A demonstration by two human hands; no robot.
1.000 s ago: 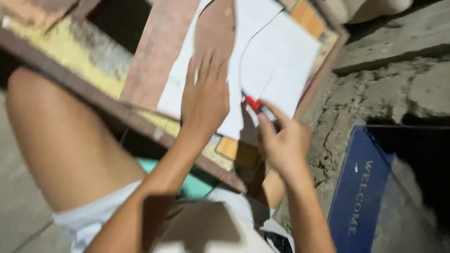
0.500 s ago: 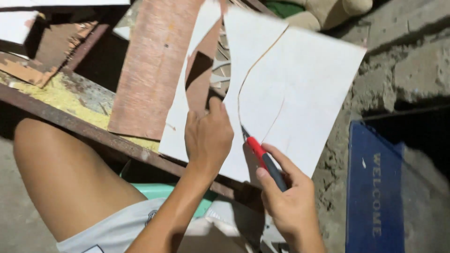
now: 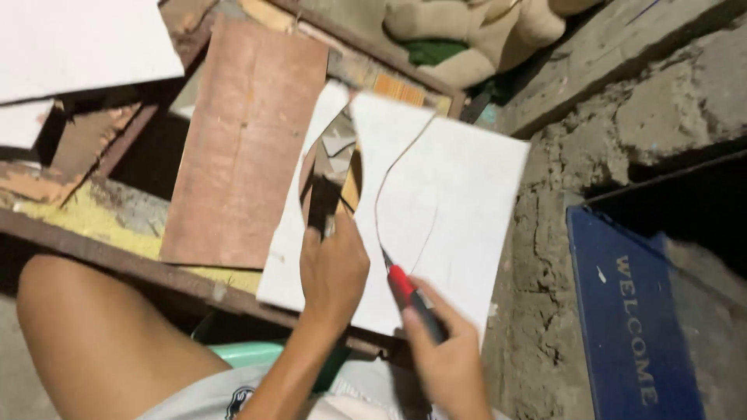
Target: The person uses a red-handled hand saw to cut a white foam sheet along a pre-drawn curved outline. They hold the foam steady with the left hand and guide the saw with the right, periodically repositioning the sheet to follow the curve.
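Observation:
A white sheet [image 3: 459, 202] lies on a rough wooden work surface [image 3: 101, 225], with a curved cut line running through it and a rounded piece cut out near its left side. My left hand [image 3: 333, 268] presses on the sheet's lower part, fingers gripping the edge of the cut-out. My right hand [image 3: 447, 354] holds a red and black utility knife [image 3: 411, 299], its blade tip touching the curved cut line on the sheet.
A brown board [image 3: 245, 144] lies left of the sheet. More white sheets [image 3: 78, 47] sit at the top left. A blue doormat [image 3: 634, 319] lies on the rough concrete floor at right. My bare knee [image 3: 101, 342] and a green stool edge [image 3: 253, 354] are below the work surface.
The view has shifted, so the sheet sits higher and more central. My left hand slid up to the cut-out edge. The knife stays on the curved line.

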